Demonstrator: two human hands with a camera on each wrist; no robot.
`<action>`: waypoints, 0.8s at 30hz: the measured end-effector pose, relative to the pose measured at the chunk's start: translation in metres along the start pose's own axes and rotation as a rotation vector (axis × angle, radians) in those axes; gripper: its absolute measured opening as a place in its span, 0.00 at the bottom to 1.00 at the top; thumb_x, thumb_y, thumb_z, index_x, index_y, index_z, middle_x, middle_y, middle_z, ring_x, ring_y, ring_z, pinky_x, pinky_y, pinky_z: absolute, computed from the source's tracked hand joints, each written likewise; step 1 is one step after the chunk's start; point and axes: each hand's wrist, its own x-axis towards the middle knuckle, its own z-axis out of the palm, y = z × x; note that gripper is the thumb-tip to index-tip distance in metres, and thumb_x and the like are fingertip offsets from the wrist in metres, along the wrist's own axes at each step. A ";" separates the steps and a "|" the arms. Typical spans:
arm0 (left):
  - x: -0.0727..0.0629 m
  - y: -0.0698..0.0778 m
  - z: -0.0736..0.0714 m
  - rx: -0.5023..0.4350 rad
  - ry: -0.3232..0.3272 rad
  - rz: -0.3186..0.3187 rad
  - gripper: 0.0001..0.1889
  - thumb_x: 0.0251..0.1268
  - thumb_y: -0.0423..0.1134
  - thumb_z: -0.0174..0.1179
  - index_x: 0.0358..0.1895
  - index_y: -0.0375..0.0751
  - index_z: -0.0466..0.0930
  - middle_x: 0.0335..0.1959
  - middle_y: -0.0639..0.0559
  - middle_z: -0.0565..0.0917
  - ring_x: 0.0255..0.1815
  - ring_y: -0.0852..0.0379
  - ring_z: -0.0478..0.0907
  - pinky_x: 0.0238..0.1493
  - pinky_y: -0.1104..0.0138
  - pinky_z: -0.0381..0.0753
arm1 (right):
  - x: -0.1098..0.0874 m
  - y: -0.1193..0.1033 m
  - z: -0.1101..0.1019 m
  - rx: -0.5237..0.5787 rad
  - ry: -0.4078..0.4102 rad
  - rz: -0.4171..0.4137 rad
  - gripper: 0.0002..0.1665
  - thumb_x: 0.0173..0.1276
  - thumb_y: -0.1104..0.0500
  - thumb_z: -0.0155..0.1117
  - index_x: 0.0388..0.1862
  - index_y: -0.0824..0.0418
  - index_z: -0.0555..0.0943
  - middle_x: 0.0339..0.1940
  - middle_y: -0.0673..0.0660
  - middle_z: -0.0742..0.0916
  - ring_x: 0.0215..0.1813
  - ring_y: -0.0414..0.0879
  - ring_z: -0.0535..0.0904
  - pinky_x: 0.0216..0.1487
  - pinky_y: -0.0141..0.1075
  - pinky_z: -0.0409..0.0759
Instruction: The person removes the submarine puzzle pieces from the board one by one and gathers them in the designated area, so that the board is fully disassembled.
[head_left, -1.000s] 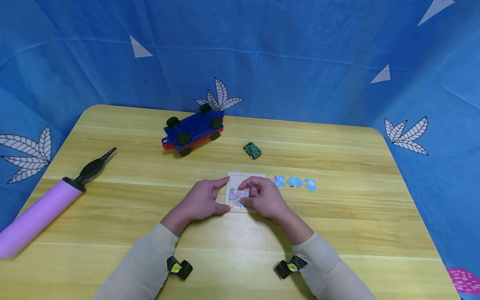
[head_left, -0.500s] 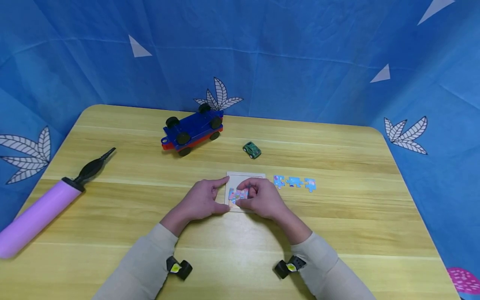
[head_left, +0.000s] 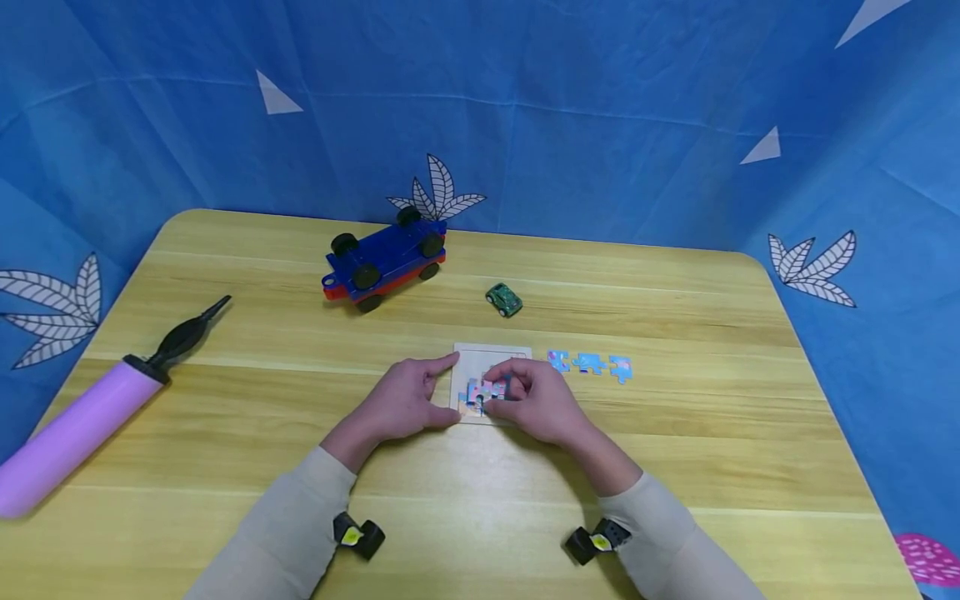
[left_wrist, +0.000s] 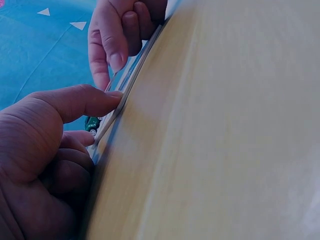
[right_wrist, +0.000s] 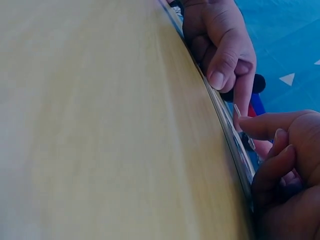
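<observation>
A pale jigsaw board point(head_left: 472, 360) lies on the table, with puzzle pieces in its lower part. My left hand point(head_left: 401, 400) holds the board's left side, index finger at the upper corner and thumb point(left_wrist: 112, 101) at the lower one. Over the board, my right hand point(head_left: 542, 400) pinches a pink-and-blue puzzle piece point(head_left: 476, 392) between thumb and index finger; in the right wrist view this piece point(right_wrist: 237, 111) looks tilted. The right hand covers the board's right part. Beside the board lie three loose blue pieces, among them a middle one point(head_left: 590, 364).
Behind the board stands a small green toy car point(head_left: 504, 300). An overturned blue-and-red toy vehicle point(head_left: 386, 260) lies at the back left of the wooden table point(head_left: 712, 400). A lilac hand pump point(head_left: 82, 433) with a black nozzle lies at the far left.
My right hand has shifted slightly right, and the pinched puzzle piece has moved right with it, uncovering more of the piece at the lower left. The left hand has kept its place.
</observation>
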 end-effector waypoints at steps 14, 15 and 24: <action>0.001 0.000 0.002 0.005 0.004 0.006 0.46 0.50 0.44 0.78 0.75 0.46 0.67 0.13 0.56 0.57 0.14 0.58 0.52 0.22 0.64 0.55 | -0.019 0.015 -0.024 0.010 0.064 0.012 0.17 0.58 0.65 0.78 0.47 0.63 0.85 0.15 0.49 0.66 0.19 0.40 0.59 0.35 0.35 0.68; 0.000 0.001 0.002 0.003 0.007 0.004 0.46 0.50 0.44 0.78 0.75 0.46 0.67 0.13 0.56 0.57 0.14 0.58 0.52 0.22 0.64 0.55 | -0.020 0.016 -0.026 0.001 0.069 0.013 0.17 0.58 0.65 0.78 0.46 0.63 0.85 0.15 0.48 0.66 0.19 0.40 0.59 0.36 0.35 0.69; -0.001 0.001 0.001 0.002 0.015 -0.001 0.45 0.50 0.44 0.78 0.74 0.46 0.67 0.14 0.56 0.57 0.15 0.57 0.52 0.22 0.64 0.55 | -0.028 0.026 -0.044 -0.048 0.081 0.038 0.16 0.57 0.65 0.78 0.44 0.62 0.85 0.16 0.47 0.66 0.20 0.40 0.59 0.34 0.35 0.68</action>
